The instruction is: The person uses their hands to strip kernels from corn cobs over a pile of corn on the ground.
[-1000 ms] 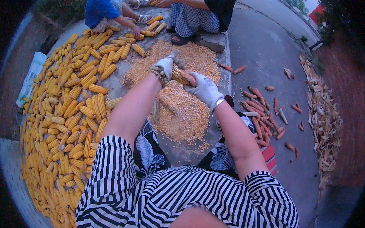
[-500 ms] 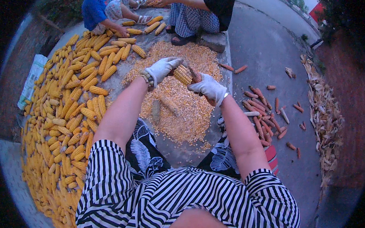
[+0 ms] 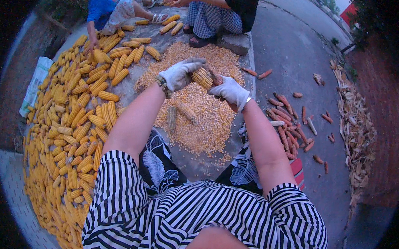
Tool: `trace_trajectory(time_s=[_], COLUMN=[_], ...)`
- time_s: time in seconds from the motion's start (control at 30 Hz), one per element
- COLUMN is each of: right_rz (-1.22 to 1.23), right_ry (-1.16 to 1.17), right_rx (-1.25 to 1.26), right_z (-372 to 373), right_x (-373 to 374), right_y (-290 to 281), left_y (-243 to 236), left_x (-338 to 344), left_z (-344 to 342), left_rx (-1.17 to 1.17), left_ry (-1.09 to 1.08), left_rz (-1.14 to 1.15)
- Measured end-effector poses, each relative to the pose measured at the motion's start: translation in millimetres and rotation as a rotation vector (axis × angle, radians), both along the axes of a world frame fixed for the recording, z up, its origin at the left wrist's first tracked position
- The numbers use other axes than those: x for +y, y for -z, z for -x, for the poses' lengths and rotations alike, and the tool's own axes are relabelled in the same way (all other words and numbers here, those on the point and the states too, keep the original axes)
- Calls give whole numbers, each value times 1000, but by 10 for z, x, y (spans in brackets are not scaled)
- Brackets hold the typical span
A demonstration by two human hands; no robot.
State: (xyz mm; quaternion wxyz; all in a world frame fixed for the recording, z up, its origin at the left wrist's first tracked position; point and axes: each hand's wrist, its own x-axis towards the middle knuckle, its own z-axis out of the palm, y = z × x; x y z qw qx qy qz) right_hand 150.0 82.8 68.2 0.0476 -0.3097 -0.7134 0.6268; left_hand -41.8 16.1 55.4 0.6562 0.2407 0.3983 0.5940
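Above a pile of loose corn kernels (image 3: 205, 133), my left hand (image 3: 178, 75), in a white work glove, is closed round a partly shelled yellow ear of corn (image 3: 202, 78). My right hand (image 3: 233, 93), gloved too, grips a reddish bare corncob (image 3: 217, 80) and presses it against the ear's right side. The fingertips of both hands are partly hidden behind what they hold. Below them, a greyish cob (image 3: 171, 119) and a pale yellowish cob (image 3: 186, 111) lie on the kernels.
A large heap of yellow ears (image 3: 81, 132) spreads along my left. Reddish bare cobs (image 3: 288, 124) lie scattered at right, with dry husks (image 3: 352, 140) beyond. Ahead sit a person in blue (image 3: 100, 6) and another in checked trousers (image 3: 213, 18). A white sack (image 3: 36, 86) lies far left.
The person in blue has swung an arm leftward and now touches an ear on the heap. My hands stay over the kernels, shifted only slightly, still holding the ear and the bare cob.
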Motion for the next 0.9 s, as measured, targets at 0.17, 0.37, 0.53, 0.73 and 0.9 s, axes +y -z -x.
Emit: trace_trajectory(time_s=[0.17,0.37,0.53,0.73,0.9], right_rz=[-346,-424,59,27,-243], right_ry=[-61,-57,69,33,39], right_rx=[101,35,46,18,-23], right_z=[17,131,-42,-52,2], right_x=[16,-42,-52,-24,29], right_y=[95,204,-9,-31,240], left_y=[134,325,-53,-38,95], left_x=[48,158,18,-87,37], left_z=[-93,28,48,-11,-161], left_rx=[80,236,-250,31,20], left_ry=[-136,-301,56,36,-120], left_rz=[-18,232,60,-28,110])
